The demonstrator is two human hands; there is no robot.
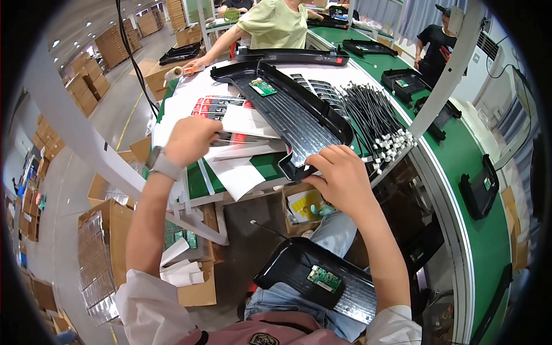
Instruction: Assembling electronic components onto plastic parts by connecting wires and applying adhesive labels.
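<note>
A black plastic housing (287,109) lies open side up, its near end at the table's (269,167) near edge, its long axis slanting from far left to near right. The right hand (343,178) reaches forward, its grip closed on the housing's near-end rim; most of the housing extends beyond it. The left hand (192,141), fingers curled, is by printed label sheets (215,106); I cannot tell whether its grip holds anything.

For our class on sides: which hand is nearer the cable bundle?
Right. The right hand is close to the bundle, at the tray; the left hand is farther left, across the tray.
</note>
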